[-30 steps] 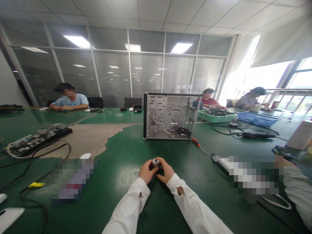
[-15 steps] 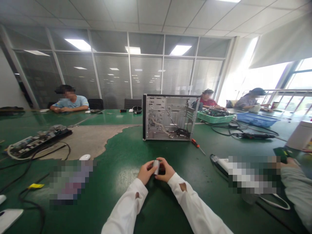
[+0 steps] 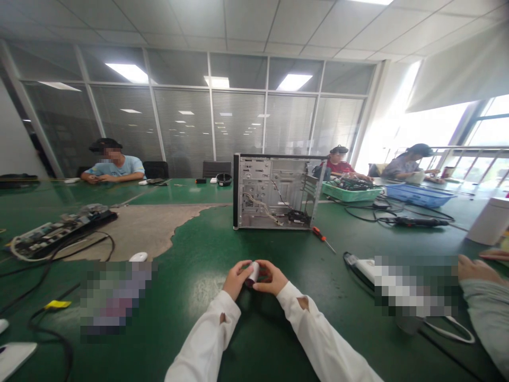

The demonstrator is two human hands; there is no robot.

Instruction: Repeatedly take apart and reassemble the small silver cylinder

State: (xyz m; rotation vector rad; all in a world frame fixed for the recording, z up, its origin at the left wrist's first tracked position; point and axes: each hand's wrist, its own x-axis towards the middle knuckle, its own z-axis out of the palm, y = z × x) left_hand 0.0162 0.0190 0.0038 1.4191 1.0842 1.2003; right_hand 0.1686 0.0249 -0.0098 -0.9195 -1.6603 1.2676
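Observation:
Between my two hands is a small silver-white cylinder with a dark reddish end turned toward me. My left hand is closed on its left side, thumb across the front. From the right, the fingers and thumb of my right hand pinch the same cylinder. Both hands are just above the green table. Beyond them stands an opened computer case, its metal inside and loose cables showing. A screwdriver with a red and black handle lies by the case's right corner.
A power strip with cables lies left, near a white mouse. Right are a green basket, a blue basket and black cables. A neighbour's hand rests at the right edge. Other people sit across the table.
The cylinder has been turned in my fingers, so its dark reddish end now shows. At the right, the neighbour's hand no longer shows the dark green thing it held.

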